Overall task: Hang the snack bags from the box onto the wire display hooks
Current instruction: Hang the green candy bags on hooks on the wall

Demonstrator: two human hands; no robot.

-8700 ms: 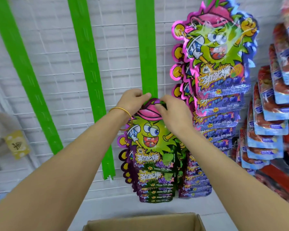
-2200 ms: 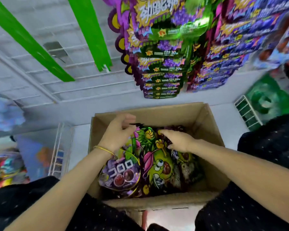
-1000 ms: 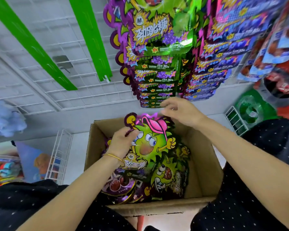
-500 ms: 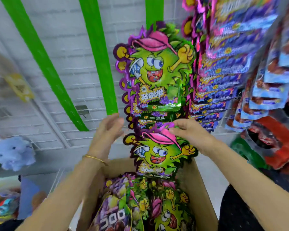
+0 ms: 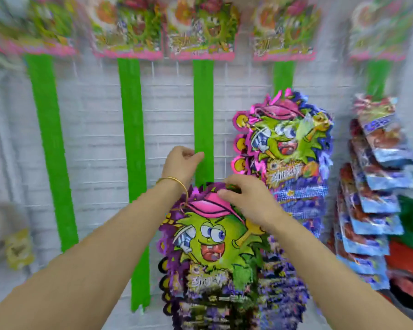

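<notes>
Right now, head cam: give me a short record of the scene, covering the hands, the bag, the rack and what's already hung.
left hand: fingers curled at the edge of the green strip; cannot tell if they pinch it
right hand: pinches the top of the snack bag
snack bag: green monster face, pink cap; on a hook or not, cannot tell
wire grid: white, behind the strips
hung bags: same kind, to the right
image: blurred
</notes>
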